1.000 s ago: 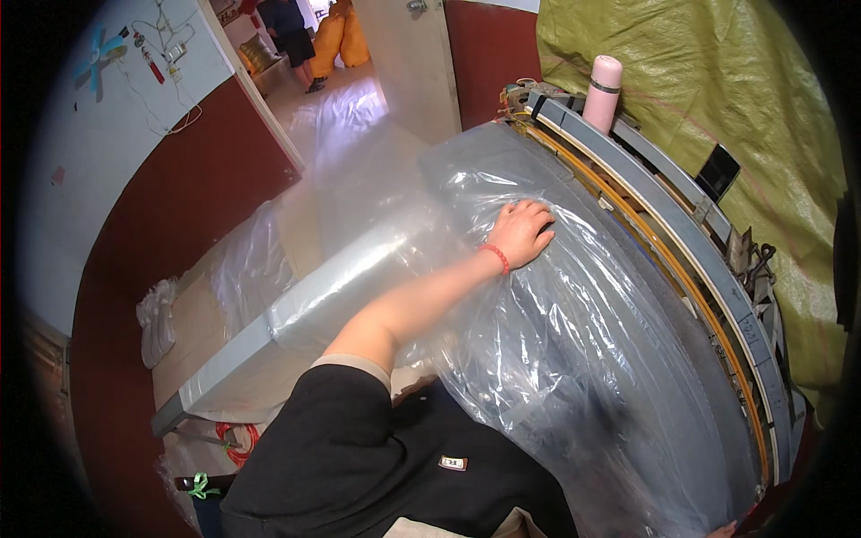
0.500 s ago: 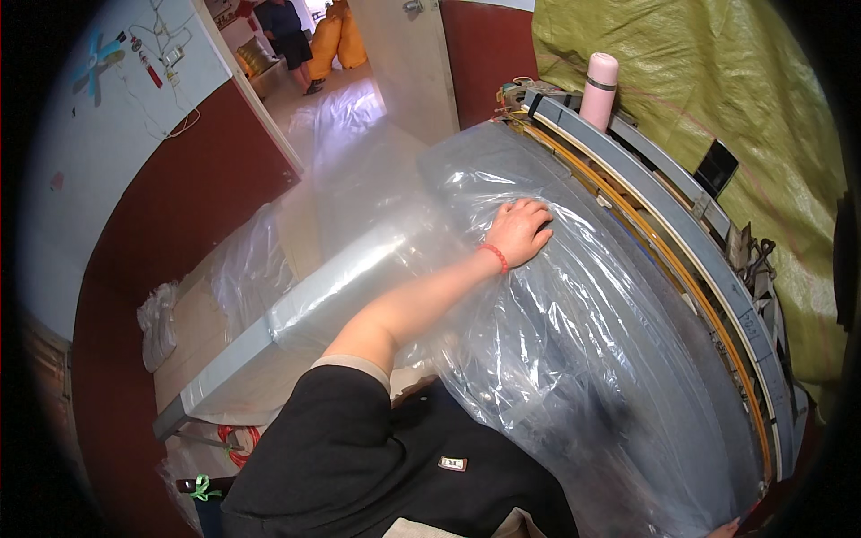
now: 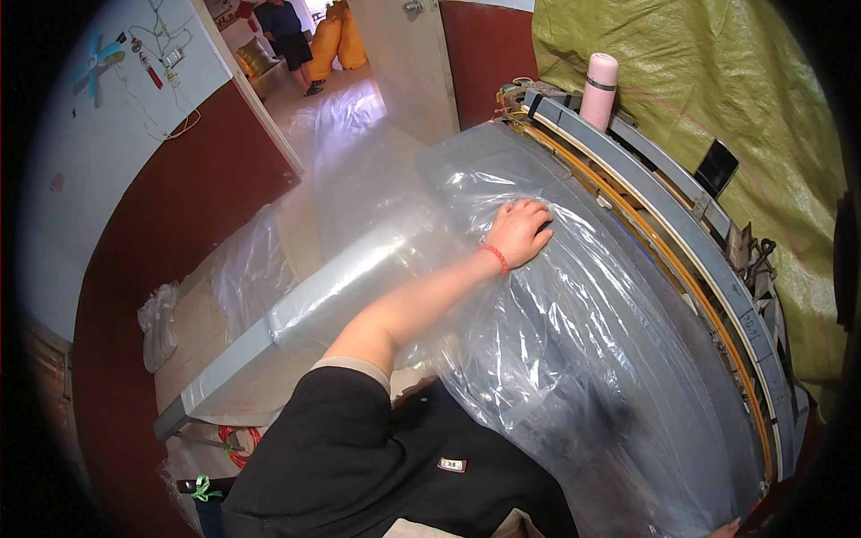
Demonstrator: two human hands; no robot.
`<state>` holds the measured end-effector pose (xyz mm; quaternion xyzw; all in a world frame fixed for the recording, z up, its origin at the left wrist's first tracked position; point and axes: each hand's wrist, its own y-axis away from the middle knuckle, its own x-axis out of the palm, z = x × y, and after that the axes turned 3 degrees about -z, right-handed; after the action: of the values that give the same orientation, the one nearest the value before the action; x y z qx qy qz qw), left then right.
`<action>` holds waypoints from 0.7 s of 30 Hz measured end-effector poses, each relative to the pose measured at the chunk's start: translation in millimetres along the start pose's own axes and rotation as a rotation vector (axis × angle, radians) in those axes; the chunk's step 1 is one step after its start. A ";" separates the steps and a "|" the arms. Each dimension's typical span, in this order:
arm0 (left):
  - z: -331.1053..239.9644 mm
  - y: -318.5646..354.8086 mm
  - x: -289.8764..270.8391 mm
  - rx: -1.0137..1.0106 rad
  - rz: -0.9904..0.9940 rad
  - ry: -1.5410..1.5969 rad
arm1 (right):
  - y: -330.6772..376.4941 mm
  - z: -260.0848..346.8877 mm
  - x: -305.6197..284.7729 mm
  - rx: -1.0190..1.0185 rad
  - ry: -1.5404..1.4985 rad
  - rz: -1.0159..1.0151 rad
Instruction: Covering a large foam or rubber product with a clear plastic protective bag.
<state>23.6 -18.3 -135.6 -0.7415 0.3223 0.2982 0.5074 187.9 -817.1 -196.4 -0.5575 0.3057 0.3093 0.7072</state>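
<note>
A large sheet of clear plastic film [image 3: 574,341] lies over the grey machine table [image 3: 691,350] in front of me. Palm down on the film rests my left hand [image 3: 520,231], its fingers slightly spread and a red bead bracelet at the wrist. More film runs off to the left, across a grey metal beam [image 3: 233,359], and on toward the doorway. Of my right hand [image 3: 726,529] only a sliver shows at the lower right rim, by the table's edge; its fingers are mostly cut off.
Along the table's right side runs a long curved-looking rail [image 3: 717,251] with a yellow strip. A pink flask [image 3: 599,90] stands beside it, and a dark phone-like slab [image 3: 716,168] leans there. A green tarp [image 3: 700,72] hangs behind. A person [image 3: 285,36] stands beyond the doorway near orange sacks [image 3: 336,40].
</note>
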 end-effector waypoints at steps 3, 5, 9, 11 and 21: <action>-0.9 1.0 1.6 0.011 -0.016 -0.001 | -2.8 2.3 7.9 -0.016 -0.018 0.003; -3.5 -4.2 10.1 0.043 -0.022 0.017 | 2.5 -7.8 2.3 -0.004 -0.004 0.000; 3.5 -12.5 5.5 0.055 0.038 -0.023 | 37.5 -81.1 -65.6 0.057 0.114 -0.013; 14.4 -13.8 12.2 0.118 -0.012 0.094 | 38.1 -82.6 -58.7 0.098 0.128 -0.133; -8.9 -62.6 10.2 0.206 -0.014 0.025 | 38.3 -46.8 -74.5 0.334 0.269 -0.015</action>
<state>79.7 -11.1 -105.6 -0.6913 0.3526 0.2506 0.5788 107.6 -862.8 -170.4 -0.4710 0.4402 0.1716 0.7450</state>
